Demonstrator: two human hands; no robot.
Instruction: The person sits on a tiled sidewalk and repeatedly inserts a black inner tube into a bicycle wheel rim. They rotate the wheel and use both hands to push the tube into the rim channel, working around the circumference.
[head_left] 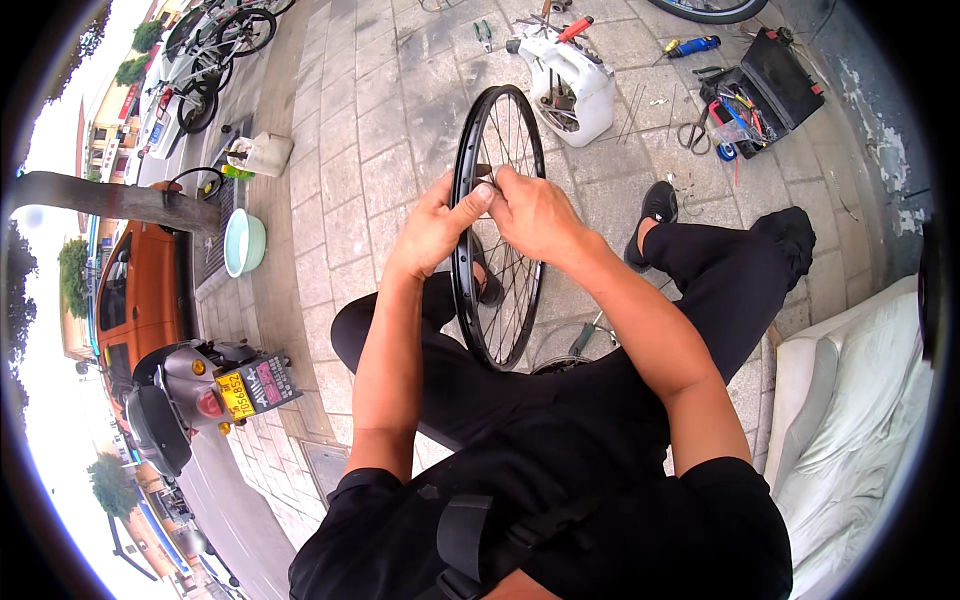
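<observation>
A bare black bicycle wheel (pixel 466 290), a rim laced with thin spokes and without a tyre, stands upright between my legs. My left hand (pixel 432 228) is closed round the upper rim, its thumb pointing at the other hand. Close against it, my right hand (pixel 540 218) has its fingers pinched together among the upper spokes. Whatever lies between those right fingertips is too small and covered to make out. Below the wheel, partly hidden by my leg, are a dark toothed round part (pixel 560 366) and a tool with a dark handle (pixel 582 340).
Ahead stands a cut-open white plastic jug (pixel 590 95) with tools in it. Pliers (pixel 483 36), scissors (pixel 692 136), a blue screwdriver-like tool (pixel 695 46) and an open black toolbox (pixel 765 100) lie on the paving. A pale green basin (pixel 245 243) and parked scooter (pixel 205 395) are left; a covered seat (pixel 850 390), right.
</observation>
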